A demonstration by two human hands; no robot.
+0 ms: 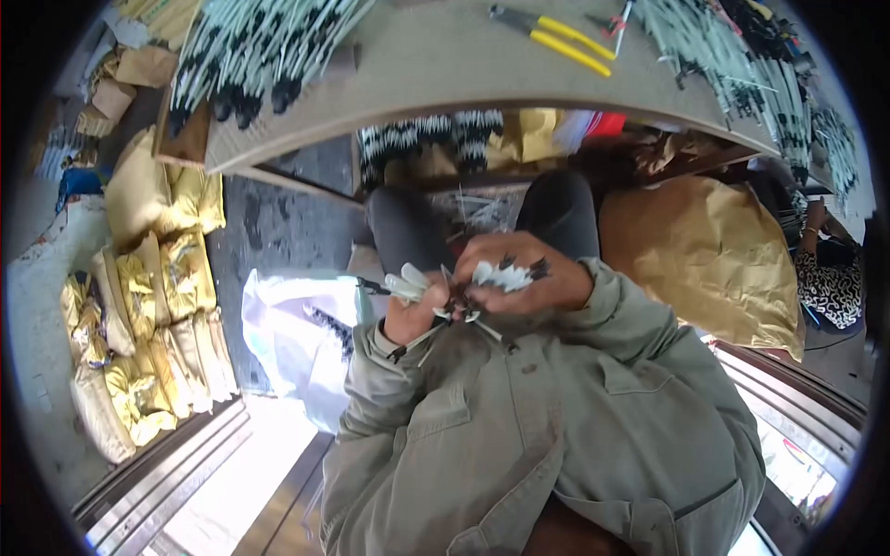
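Close together in front of my chest, my two hands work over my lap. My left hand (413,317) is closed round a few slim white sticks (408,282), and a dark end pokes out to the left. My right hand (533,269) is closed round a small bunch of white sticks with black tips (508,275). A narrow pointed thing, too small to name, shows between the hands. Thin ends of sticks also hang below the fingers. The fingertips overlap, so what they pinch is partly hidden.
Across the front runs a table (417,69), bearing heaps of pale black-tipped sticks (269,56) and yellow-handled pliers (556,39). Brown paper sacks (705,255) stand at right; yellow-wrapped packages (148,324) at left. A translucent plastic bag (297,324) lies beside me. Another person (828,278) sits far right.
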